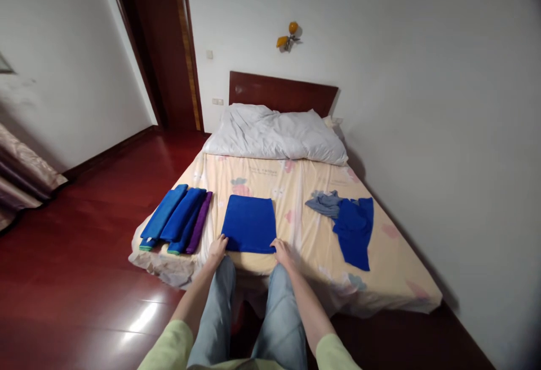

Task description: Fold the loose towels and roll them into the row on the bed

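Between the left hand (pixel 218 247) and the right hand (pixel 282 250), the towel (pixel 248 223) is matt cloth, smooth on top. The row of towels (pixel 183 215) left of the hands is matt, soft-looking cloth. Right of the hands, the grey cloth (pixel 325 203) is matt and wrinkled. Beyond the hands, the quilt (pixel 274 133) is creased cloth and the headboard (pixel 283 91) glossy wood; to their left, the floor (pixel 84 257) looks smooth and shiny.

I count 2 hands on the job: 1 left hand (pixel 217 247), 1 right hand (pixel 281 250). Flat blue cloth (pixel 249 223): 1. Left row: 1 purple cloth (pixel 200 224), at least 2 folded blue cloths (pixel 182 217); overlap, exact number unclear from here. Right pile: 1 grey cloth (pixel 325 205), at least 1 loose blue cloth (pixel 355 234). Bed (pixel 406 280): 1.
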`<state>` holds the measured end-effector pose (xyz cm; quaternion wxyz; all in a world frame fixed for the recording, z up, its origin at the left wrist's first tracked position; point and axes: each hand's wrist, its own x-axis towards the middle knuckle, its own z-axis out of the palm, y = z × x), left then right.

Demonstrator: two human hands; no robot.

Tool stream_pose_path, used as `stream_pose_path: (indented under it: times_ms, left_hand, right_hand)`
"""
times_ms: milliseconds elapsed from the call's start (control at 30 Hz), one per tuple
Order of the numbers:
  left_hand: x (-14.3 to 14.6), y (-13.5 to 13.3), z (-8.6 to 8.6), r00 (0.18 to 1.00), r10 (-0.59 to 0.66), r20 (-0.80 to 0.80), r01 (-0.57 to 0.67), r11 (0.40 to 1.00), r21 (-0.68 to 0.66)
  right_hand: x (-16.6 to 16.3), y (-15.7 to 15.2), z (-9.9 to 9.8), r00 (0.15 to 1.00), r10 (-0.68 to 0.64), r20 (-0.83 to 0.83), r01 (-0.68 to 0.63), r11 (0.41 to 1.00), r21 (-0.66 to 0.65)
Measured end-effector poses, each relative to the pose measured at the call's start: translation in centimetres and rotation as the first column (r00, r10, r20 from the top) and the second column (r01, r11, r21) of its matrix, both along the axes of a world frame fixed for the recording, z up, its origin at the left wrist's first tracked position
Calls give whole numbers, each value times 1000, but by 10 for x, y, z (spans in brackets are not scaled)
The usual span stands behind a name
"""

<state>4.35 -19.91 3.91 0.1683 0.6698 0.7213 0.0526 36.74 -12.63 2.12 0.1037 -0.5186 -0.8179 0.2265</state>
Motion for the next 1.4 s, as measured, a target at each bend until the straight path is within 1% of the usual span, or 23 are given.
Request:
stream_pose_path:
  times_ms: [200, 300, 367, 467, 600, 733, 833, 933, 1000, 1100, 1233, 1400]
  left_hand:
    - [-2, -6, -4, 994, 81, 75, -83, 996, 15]
    - [-5, -13, -5, 988, 101, 114, -105, 994, 34]
    - [-8, -20, -6, 986, 98, 136, -106, 993, 48]
    - [-13, -28, -7, 983, 70, 172, -84, 993, 80]
    - [-16, -26, -8, 968, 36, 249, -73, 988, 139]
    - [-10, -17, -10, 935, 92, 343, -161, 970, 181]
    - [-5, -14, -13, 899, 132, 418, -242, 944, 223]
    - [-4, -16, -18, 823, 154, 547, -344, 902, 263]
    - [-5, -19, -20, 773, 186, 606, -407, 879, 249]
    - [-6, -24, -19, 750, 261, 608, -454, 871, 186]
    - [-4, -30, -13, 773, 319, 549, -472, 867, 160]
    - [0, -34, -5, 794, 382, 473, -492, 860, 131]
  right_hand:
    - [2, -2, -7, 994, -92, -67, 94, 995, 28]
    - [8, -5, -7, 980, -170, -106, 172, 985, 15]
    - [13, -9, -5, 963, -225, -145, 226, 974, -10]
    - [20, -15, -2, 933, -278, -230, 270, 960, -66]
    - [24, -19, 1, 888, -334, -316, 313, 943, -116]
    - [23, -18, 1, 859, -310, -408, 278, 951, -136]
    - [22, -14, -2, 835, -303, -459, 255, 953, -165]
    - [22, -8, -6, 815, -307, -491, 254, 952, -173]
    - [22, -5, -9, 803, -322, -502, 263, 947, -187]
    - [22, -3, -11, 777, -339, -530, 254, 940, -229]
    - [23, -6, -12, 764, -350, -543, 247, 935, -255]
    - [25, -11, -3, 826, -345, -446, 268, 936, -227]
